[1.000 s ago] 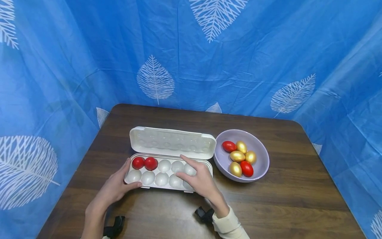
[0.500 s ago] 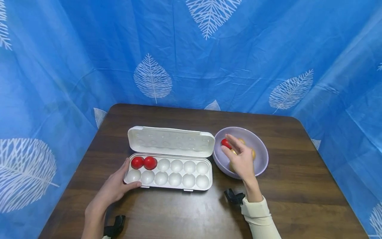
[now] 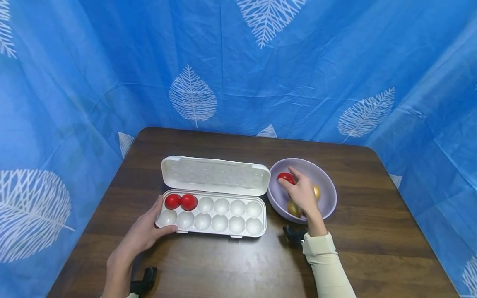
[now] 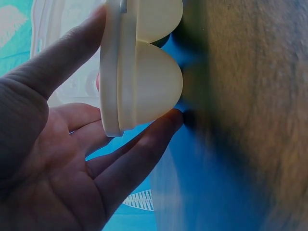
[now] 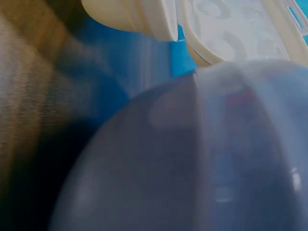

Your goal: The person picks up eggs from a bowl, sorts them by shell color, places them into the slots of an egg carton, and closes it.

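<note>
My left hand [image 3: 139, 234] grips the left end of a white plastic egg carton [image 3: 220, 222], thumb on its front edge. In the left wrist view the fingers reach round the end cup [image 4: 159, 84]. Two red eggs, one at the corner [image 3: 172, 201] and one beside it [image 3: 189, 202], sit in the back row's left cups. Over the lilac bowl [image 3: 325, 182], my right hand [image 3: 303, 194] pinches a red egg [image 3: 285, 177] between thumb and fingers. Gold eggs [image 3: 293, 209] show around that hand, which hides others. The bowl's outer wall [image 5: 139, 173] fills the right wrist view, hiding the hand.
The carton's lid [image 3: 216, 176] lies folded back behind it, its right end right beside the bowl. Both stand on a dark wooden table [image 3: 372, 231]. A blue curtain [image 3: 316, 74] with white leaves hangs behind and at both sides.
My right hand has gone from above the carton's right part to the bowl on the right, and its fingers have closed on a red egg. The left hand has stayed at the carton.
</note>
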The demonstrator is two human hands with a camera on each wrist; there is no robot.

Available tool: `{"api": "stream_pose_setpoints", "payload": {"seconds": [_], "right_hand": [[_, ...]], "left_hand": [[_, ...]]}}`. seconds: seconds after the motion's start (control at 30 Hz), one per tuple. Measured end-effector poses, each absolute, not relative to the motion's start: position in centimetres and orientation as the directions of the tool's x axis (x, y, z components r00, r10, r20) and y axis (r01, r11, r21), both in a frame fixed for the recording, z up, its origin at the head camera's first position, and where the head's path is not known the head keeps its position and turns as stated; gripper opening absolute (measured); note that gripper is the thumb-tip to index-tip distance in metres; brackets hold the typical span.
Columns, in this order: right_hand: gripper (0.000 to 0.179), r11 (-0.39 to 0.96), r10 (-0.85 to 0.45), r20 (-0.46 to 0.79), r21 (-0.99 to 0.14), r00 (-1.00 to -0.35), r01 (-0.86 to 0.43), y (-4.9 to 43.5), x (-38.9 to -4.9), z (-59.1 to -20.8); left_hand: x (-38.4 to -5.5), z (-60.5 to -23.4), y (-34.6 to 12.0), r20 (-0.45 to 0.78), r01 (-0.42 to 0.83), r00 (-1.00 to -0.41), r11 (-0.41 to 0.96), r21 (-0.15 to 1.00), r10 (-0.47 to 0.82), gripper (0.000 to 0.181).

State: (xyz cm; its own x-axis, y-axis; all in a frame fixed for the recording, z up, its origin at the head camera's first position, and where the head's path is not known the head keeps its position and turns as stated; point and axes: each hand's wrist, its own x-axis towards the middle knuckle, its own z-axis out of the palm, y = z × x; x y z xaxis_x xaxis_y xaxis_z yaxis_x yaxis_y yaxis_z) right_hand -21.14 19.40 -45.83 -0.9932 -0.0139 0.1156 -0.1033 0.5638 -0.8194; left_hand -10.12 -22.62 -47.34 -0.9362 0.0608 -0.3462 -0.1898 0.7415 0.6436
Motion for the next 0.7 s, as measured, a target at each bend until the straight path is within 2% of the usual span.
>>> {"api": "stream_pose_setpoints", "payload": {"seconds": [0.17,0.4,0.7], "right_hand": [[0.059,0.626,-0.045,0.099,-0.773,-0.994,-0.105,19.5,-21.9,-46.0],[0.053,0.727,-0.087,0.152,-0.666,-0.985,-0.167,19.1,-22.0,-46.9],[0.051,0.750,-0.092,0.150,-0.640,-0.984,-0.168,18.6,-22.2,-47.2]], "left_hand": [[-10.1,-47.6,-22.5,-0.326,-0.170,-0.943,0.737,0.654,0.072,0.116],[-10.1,-47.8,-22.7,-0.321,-0.164,-0.944,0.729,0.664,0.079,0.117],[-10.1,-47.9,-22.8,-0.316,-0.162,-0.945,0.724,0.670,0.081,0.117]]}}
